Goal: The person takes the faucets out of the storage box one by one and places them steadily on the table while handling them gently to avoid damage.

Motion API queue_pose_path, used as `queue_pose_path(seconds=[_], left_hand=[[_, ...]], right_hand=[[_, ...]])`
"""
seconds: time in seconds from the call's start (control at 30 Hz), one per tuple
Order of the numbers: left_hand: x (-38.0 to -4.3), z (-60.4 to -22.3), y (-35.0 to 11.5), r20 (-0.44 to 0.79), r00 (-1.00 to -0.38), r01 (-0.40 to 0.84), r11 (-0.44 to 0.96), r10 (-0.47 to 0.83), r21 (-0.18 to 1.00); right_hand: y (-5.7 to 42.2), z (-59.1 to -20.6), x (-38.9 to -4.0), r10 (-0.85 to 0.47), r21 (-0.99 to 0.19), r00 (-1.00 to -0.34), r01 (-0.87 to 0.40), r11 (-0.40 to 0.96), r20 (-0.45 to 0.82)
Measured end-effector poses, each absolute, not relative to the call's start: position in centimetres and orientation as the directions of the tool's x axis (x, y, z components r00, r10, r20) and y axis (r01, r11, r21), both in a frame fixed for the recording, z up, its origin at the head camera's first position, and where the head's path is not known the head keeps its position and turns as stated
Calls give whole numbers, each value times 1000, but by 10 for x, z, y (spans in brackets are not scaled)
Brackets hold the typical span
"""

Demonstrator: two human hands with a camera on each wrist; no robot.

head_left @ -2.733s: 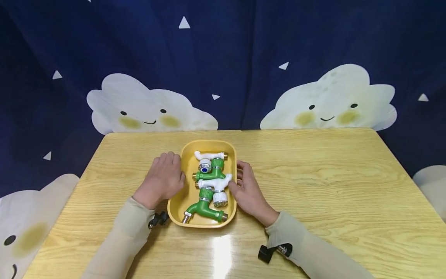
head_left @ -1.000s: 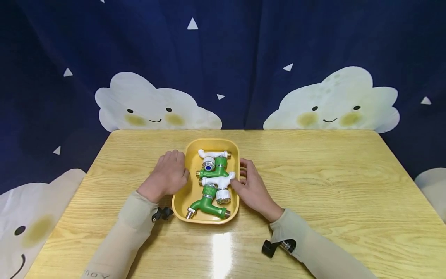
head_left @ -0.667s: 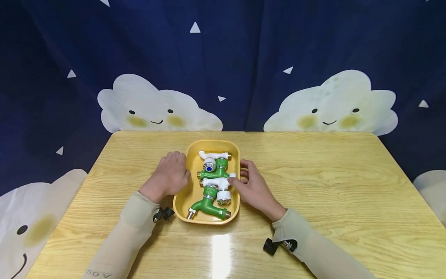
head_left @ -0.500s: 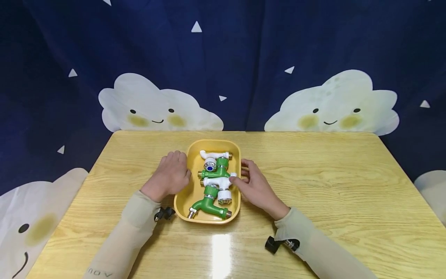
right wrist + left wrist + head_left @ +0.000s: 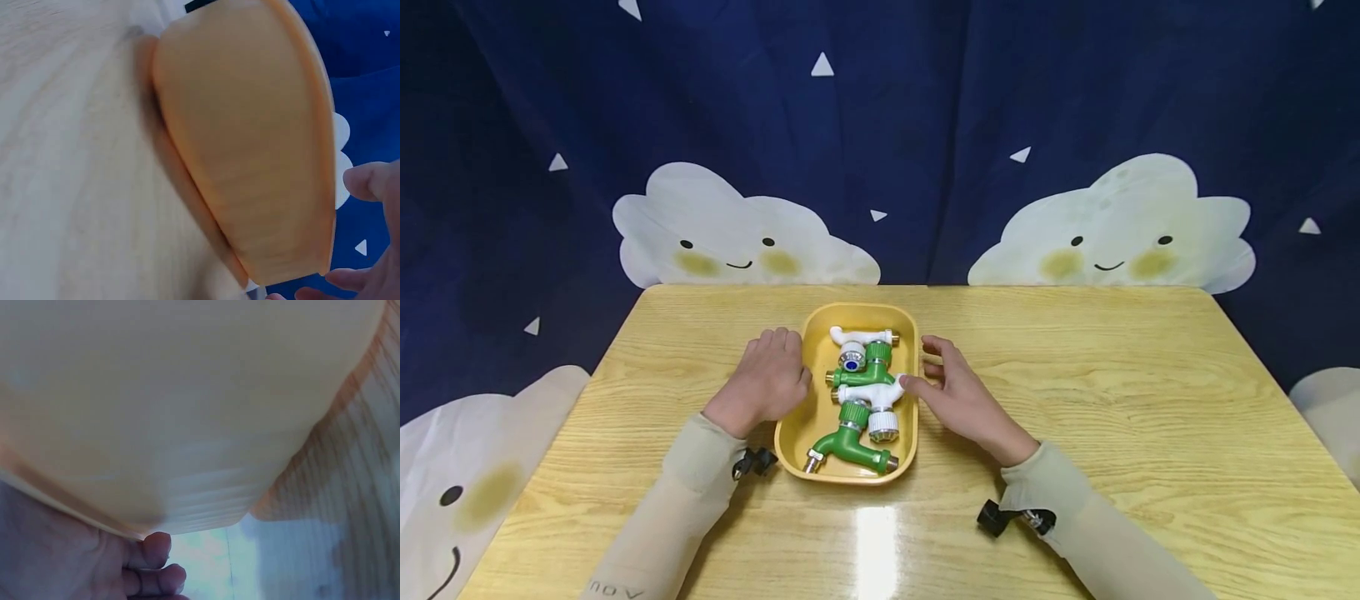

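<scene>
A yellow plastic basin [image 5: 790, 429] sits on the table with several taps lying in it. Nearest the front is a green tap [image 5: 847, 446], with a white tap [image 5: 872, 395] behind it. Farther back lie another green tap [image 5: 859, 377] and another white tap [image 5: 863, 337]. My left hand [image 5: 763, 379] grips the basin's left rim, its fingers curled; in the left wrist view the fingertips [image 5: 159, 547] show at the rim. My right hand [image 5: 958, 392] is at the right rim, its fingers loosely spread and apart from the wall. Its thumb [image 5: 369, 180] is beside the rim.
The wooden table [image 5: 1097, 400] extends to both sides of the basin. A dark blue curtain [image 5: 925, 142] with clouds and triangles hangs behind it. Black camera mounts [image 5: 996, 518] are worn at both wrists.
My right hand has loosened from the basin's right rim and shifted slightly right. My left hand keeps its hold, and the taps lie as before. The head view has shifted a little.
</scene>
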State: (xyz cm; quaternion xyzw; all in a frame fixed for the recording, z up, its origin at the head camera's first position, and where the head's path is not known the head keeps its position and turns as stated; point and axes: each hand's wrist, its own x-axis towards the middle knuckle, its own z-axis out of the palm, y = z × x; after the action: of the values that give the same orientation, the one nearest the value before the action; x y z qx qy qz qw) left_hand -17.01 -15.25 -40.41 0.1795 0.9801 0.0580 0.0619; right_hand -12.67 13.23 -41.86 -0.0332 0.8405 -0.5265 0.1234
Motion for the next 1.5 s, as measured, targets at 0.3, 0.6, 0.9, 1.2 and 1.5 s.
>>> queue_pose_path(seconds=[0.3, 0.6, 0.9, 1.2, 1.5], left_hand=[[-170, -406, -155, -106, -928, 342, 930, 357, 137], [-171, -405, -155, -111, -930, 336, 932, 351, 136], [-174, -400, -154, -105, -929, 340, 931, 354, 133], [-176, -399, -153, -115, -929, 336, 931, 352, 140], [-174, -404, -153, -122, -925, 342, 928, 360, 146]], right_hand=[[140, -411, -131, -156, -881, -977, 55, 469, -144], [140, -406, -131, -170, -878, -980, 8, 478, -102], [142, -398, -131, -175, -865, -984, -62, 498, -31], [139, -392, -126, -198, -794, -980, -130, 594, 12], [132, -391, -116, -232, -800, -973, -146, 582, 8]])
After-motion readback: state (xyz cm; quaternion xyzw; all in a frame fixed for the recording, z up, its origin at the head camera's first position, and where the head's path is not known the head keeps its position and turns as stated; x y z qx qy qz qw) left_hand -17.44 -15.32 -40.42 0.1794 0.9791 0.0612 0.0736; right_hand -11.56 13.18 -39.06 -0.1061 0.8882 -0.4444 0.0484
